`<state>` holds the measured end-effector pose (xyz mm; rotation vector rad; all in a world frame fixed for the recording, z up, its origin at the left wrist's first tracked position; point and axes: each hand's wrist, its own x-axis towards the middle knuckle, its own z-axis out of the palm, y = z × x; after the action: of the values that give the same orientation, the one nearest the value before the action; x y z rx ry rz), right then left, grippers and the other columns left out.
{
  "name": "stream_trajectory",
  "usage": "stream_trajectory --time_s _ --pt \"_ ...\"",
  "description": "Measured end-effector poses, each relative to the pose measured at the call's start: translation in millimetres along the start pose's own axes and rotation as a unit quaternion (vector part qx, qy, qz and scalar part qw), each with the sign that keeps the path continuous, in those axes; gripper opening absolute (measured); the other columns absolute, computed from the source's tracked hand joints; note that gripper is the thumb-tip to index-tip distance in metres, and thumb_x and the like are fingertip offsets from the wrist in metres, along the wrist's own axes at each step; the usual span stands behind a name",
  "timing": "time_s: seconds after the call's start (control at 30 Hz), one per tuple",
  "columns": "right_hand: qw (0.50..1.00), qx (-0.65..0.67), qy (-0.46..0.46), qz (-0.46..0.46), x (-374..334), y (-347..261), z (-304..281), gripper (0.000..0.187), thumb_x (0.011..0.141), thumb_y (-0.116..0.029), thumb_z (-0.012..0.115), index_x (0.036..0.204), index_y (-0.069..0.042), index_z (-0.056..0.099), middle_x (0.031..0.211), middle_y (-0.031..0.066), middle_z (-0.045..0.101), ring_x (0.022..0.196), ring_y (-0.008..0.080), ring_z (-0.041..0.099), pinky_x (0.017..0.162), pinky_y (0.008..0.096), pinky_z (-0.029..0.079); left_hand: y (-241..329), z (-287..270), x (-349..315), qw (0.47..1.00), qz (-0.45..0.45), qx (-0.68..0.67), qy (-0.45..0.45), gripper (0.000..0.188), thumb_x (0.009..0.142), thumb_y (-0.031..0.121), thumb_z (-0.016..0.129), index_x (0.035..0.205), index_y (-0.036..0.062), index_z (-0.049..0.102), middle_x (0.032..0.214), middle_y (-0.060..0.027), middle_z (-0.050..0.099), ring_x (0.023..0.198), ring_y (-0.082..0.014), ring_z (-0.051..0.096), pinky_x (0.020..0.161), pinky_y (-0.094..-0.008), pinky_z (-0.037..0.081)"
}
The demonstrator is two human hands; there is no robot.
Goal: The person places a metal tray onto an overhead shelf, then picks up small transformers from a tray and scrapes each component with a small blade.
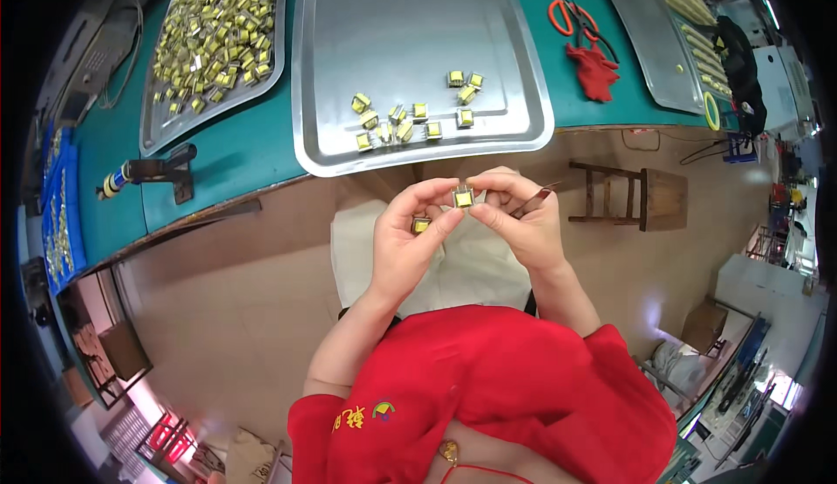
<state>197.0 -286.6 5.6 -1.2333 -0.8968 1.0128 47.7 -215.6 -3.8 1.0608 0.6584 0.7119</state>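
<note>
Between the fingertips of both hands I hold a small transformer [464, 197] with a yellow-wrapped middle and metal pins, just off the table's front edge. My left hand [408, 238] pinches its left side, and a second transformer [421, 224] is tucked in the same palm. My right hand [520, 222] grips the other side. A thin brownish metal tool, which looks like tweezers [534, 201], lies in the right hand's fingers. Beyond the hands, several similar transformers [419, 111] lie scattered on the near part of a large metal tray [401, 30].
A tray [279, 48] heaped with transformers stands at left, near a tape dispenser [180, 170]. Red-handled scissors [561, 17] and a red cloth [595, 72] lie right of the middle tray. Another metal tray [649, 57] is farther right. A wooden stool [663, 200] stands below.
</note>
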Motion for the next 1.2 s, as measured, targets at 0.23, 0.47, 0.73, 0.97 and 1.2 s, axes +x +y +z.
stream_trajectory --time_s 0.23,0.47,0.73,0.97,1.2 --pt "1.000 -0.013 0.000 -0.007 -3.6 1.8 2.5 0.024 0.078 0.005 0.065 0.101 0.005 0.060 0.095 0.0050 0.057 0.065 0.0021 0.045 0.055 0.0160 0.035 -4.6 -3.0 -5.9 1.000 0.010 -0.012 0.002 0.031 0.081 0.003 0.065 0.111 0.0010 0.058 0.089 0.0014 0.056 0.068 -0.0012 0.044 0.059 -0.0152 0.038" --pt "1.000 -0.016 0.004 -0.003 -3.3 -0.1 3.5 0.024 0.077 0.005 0.065 0.101 0.005 0.060 0.095 0.0050 0.057 0.065 0.0022 0.046 0.055 0.0160 0.035 -7.0 -4.0 -5.1 1.000 0.015 0.000 0.004 0.030 0.081 0.002 0.065 0.110 0.0010 0.059 0.090 0.0012 0.056 0.067 -0.0012 0.042 0.059 -0.0154 0.037" --pt "0.997 -0.061 0.029 -0.034 -3.1 1.1 5.4 0.028 0.074 0.009 0.066 0.102 0.004 0.061 0.096 0.0065 0.056 0.063 0.0023 0.043 0.052 0.0167 0.034 -4.7 -4.3 -1.1 0.999 0.026 0.009 -0.016 0.033 0.084 0.005 0.063 0.116 0.0027 0.058 0.092 -0.0001 0.057 0.065 -0.0017 0.043 0.059 -0.0155 0.037" --pt "0.982 -0.149 -0.009 -0.113 -4.0 -2.0 10.9 0.039 0.070 0.011 0.069 0.107 0.003 0.060 0.092 0.0034 0.050 0.060 0.0026 0.036 0.053 0.0171 0.032 -9.2 -9.4 -2.4 0.955 -0.164 -0.244 -0.044 0.028 0.090 0.011 0.056 0.118 0.0031 0.057 0.093 -0.0024 0.062 0.061 -0.0013 0.040 0.049 -0.0169 0.031" --pt "0.992 -0.118 0.001 -0.053 -7.7 0.7 4.2 0.033 0.072 0.011 0.068 0.103 0.004 0.061 0.092 0.0025 0.048 0.064 0.0026 0.037 0.056 0.0165 0.031 -10.6 -10.1 -3.4 0.944 -0.159 -0.278 -0.081 0.032 0.094 0.016 0.048 0.120 -0.0035 0.052 0.099 -0.0087 0.063 0.057 -0.0018 0.035 0.045 -0.0158 0.027"
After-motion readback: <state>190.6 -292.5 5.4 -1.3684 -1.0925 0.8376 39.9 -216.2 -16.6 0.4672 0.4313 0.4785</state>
